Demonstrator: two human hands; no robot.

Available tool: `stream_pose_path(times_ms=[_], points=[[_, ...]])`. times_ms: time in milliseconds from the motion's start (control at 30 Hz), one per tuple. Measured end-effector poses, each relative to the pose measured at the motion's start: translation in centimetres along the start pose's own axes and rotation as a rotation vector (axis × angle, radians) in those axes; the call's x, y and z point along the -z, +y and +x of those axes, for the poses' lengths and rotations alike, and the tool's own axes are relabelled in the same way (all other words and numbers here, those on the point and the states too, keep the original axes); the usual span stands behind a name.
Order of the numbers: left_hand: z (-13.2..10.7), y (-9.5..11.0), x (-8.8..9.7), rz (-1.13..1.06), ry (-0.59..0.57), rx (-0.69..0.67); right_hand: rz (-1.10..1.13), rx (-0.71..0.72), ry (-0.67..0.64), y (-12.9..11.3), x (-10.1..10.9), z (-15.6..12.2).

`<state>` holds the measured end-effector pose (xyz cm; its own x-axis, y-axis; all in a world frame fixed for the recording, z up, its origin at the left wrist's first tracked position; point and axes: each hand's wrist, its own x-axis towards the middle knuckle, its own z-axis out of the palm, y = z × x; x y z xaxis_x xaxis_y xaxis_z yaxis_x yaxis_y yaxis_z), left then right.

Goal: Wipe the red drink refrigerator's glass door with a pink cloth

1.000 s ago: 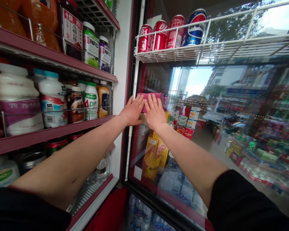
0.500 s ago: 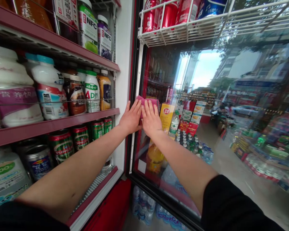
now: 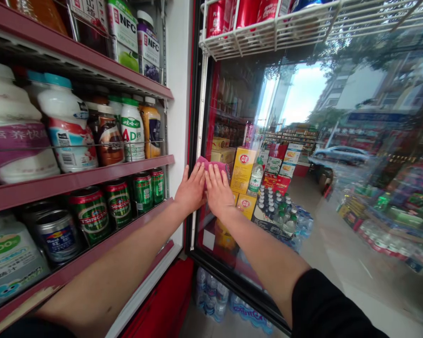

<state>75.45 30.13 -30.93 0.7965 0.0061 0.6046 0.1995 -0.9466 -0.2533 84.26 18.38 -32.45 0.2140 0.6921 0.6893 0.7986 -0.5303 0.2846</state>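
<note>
A pink cloth point(image 3: 201, 162) lies against the inner glass of an open fridge door point(image 3: 285, 141), near its hinge side. My right hand point(image 3: 217, 190) presses flat on the cloth with fingers stretched out. Beside it, my left hand point(image 3: 191, 188) rests with straight fingers, its fingertips on the cloth's left part. The two hands touch or nearly touch; most of the cloth is hidden beneath them.
Left of the hands, fridge shelves point(image 3: 81, 180) hold bottles and cans. A white wire rack point(image 3: 275, 35) with cans juts from the door above. Wrapped water bottles point(image 3: 211, 293) stand on the floor below. Boxes point(image 3: 245, 171) show through the glass.
Both hands and the cloth have slid a little down the glass. The view has also tilted slightly, so the shelves and rack appear shifted.
</note>
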Motion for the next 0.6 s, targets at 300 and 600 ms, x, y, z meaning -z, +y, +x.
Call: stream_pose_path(times_ms=[300, 600], points=[[-1.8, 1.2, -2.0, -0.079, -0.002, 0.028, -0.006, 0.009, -0.07, -0.4, -1.3, -2.2], [-2.9, 5.9, -4.7, -0.251, 0.013, 0.175, -0.053, 0.12, -0.097, 2.0, -1.4, -5.3]])
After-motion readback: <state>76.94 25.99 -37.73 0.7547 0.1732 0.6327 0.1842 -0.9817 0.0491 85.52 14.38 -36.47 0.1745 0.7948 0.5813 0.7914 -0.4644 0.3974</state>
